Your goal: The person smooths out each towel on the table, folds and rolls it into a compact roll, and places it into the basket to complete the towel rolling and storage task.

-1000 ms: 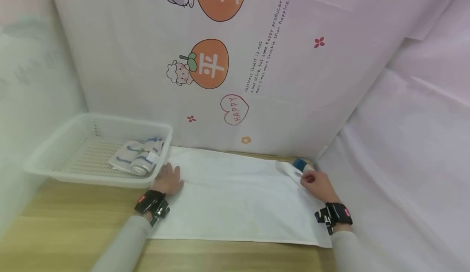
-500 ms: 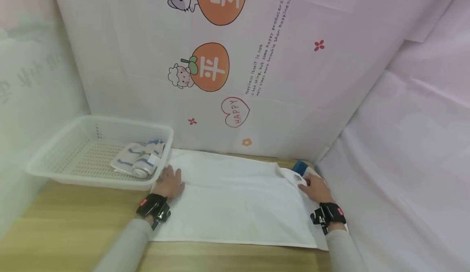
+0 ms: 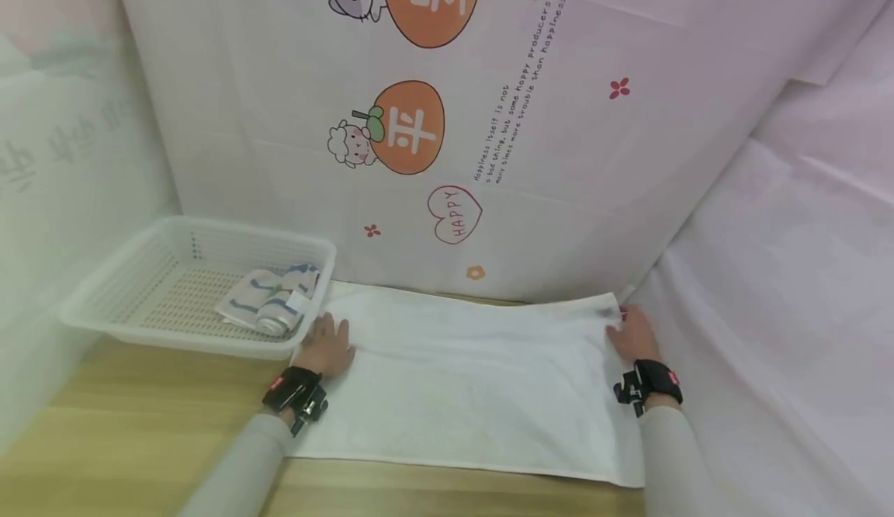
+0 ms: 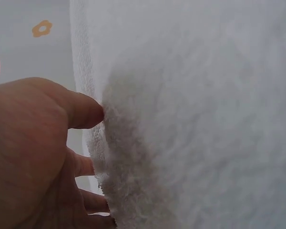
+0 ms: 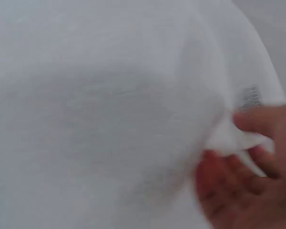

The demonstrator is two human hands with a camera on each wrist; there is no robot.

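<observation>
A white towel (image 3: 461,393) lies spread on the table, long side running left to right. My left hand (image 3: 328,346) rests on its left edge with fingers spread; in the left wrist view, thumb and fingertips touch the towel's edge. At the far right corner, my right hand (image 3: 634,334) holds the towel's edge. A small grey label (image 5: 250,98) shows beside the right thumb in the right wrist view, where motion blurs the fingers. Mild creases cross the towel's middle.
A white plastic basket (image 3: 98,319) stands on the left, its right rim beside the left hand. Folded striped cloths (image 3: 268,300) lie inside it. A printed white sheet (image 3: 545,230) hangs behind; another white sheet (image 3: 782,307) borders the right. Wooden tabletop (image 3: 140,416) shows in front.
My right hand has drawn the folded-over far right corner outward to the right, so it lies straighter. The blue thing seen behind that corner is now hidden. The left hand stays in place.
</observation>
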